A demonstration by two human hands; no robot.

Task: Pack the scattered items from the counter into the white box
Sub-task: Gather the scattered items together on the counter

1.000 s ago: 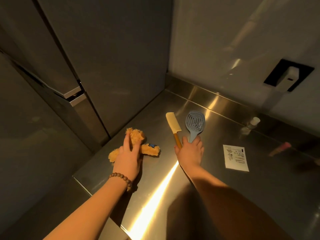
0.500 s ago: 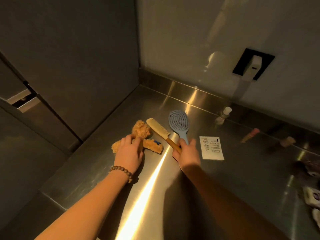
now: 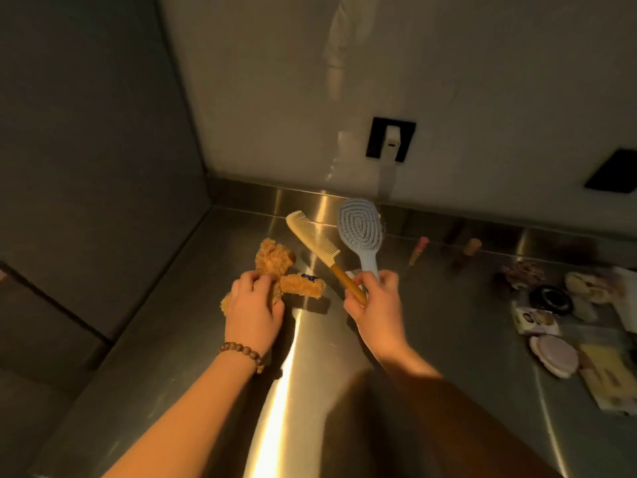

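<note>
Gripping a comb (image 3: 313, 239) and brush (image 3: 360, 229), the right hand (image 3: 375, 305) hovered; left hand (image 3: 253, 307) clasped the teddy (image 3: 275, 262) on the counter (image 3: 193, 339).

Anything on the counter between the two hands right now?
Head view: only the plush toy's leg reaches into the gap between left hand and right hand; otherwise bare steel counter.

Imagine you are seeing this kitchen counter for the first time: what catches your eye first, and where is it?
First, the right hand at the centre, raising a cream comb and a blue hairbrush together off the steel counter. Just left of it, the left hand presses on a fuzzy brown teddy bear lying on the counter. At the far right edge sits a blurred clutter of small items.
</note>
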